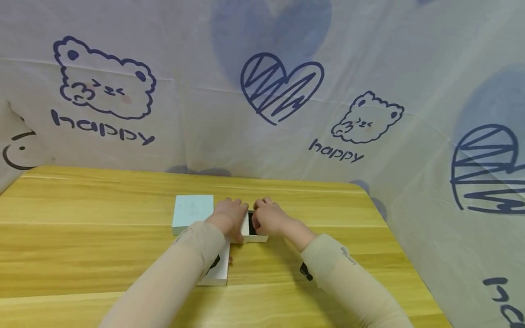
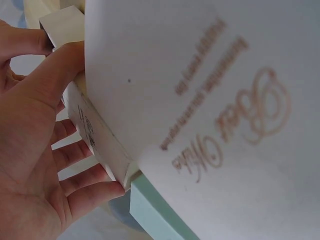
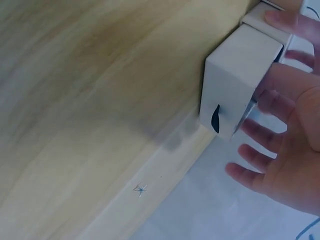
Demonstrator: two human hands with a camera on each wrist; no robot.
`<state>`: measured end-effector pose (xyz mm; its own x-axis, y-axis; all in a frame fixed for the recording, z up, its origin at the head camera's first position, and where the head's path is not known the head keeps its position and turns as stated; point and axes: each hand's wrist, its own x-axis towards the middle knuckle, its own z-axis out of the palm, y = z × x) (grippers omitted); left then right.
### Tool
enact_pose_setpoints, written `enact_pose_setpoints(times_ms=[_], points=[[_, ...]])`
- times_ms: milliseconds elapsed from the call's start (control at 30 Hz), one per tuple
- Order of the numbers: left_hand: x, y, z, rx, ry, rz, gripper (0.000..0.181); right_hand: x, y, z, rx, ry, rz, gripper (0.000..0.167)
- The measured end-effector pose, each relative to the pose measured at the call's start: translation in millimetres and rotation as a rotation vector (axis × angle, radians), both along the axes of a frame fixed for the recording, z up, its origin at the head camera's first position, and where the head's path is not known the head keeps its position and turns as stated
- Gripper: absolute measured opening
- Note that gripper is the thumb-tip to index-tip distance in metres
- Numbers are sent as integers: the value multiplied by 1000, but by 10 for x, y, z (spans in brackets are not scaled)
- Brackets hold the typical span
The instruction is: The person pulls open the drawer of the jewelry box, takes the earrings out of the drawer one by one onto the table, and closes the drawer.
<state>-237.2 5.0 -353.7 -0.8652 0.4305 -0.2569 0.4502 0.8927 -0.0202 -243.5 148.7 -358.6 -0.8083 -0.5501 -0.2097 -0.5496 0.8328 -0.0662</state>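
Pale sleeves [image 1: 164,278]; white drawer box [image 3: 240,65], likely light, stiff card, best side-held: left hand [image 1: 229,216] pinches it, right hand's [image 1: 270,218] grip unclear.

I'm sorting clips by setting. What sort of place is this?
Probably an indoor tabletop workspace, perhaps arranged for filming: a wood-grain table, a bear-and-heart-print sheet hanging behind it, and a white drawer-style box being handled.
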Motion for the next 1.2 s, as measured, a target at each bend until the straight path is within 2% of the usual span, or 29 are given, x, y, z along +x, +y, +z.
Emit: enact_pose_setpoints(times_ms=[133, 333, 433, 600, 767, 1200], points=[[-3, 9, -5, -4, 4, -1, 80, -28, 68, 40, -93, -56, 15, 18], [-6, 6, -4, -11, 16, -2, 85, -113, 197, 113, -262, -179, -21, 14], [3, 2, 5, -1, 21, -2, 84, -155, 266, 147, -294, -177, -54, 14], [17, -4, 17, 11, 28, -8, 79, -180, 404, 181, -282, -109, -85, 14], [22, -6, 17, 17, 28, -9, 78, -216, 562, 158, -251, -32, -104, 22], [38, 4, 6, 12, 34, -8, 77, -306, 911, 39, -178, 9, -205, 31]])
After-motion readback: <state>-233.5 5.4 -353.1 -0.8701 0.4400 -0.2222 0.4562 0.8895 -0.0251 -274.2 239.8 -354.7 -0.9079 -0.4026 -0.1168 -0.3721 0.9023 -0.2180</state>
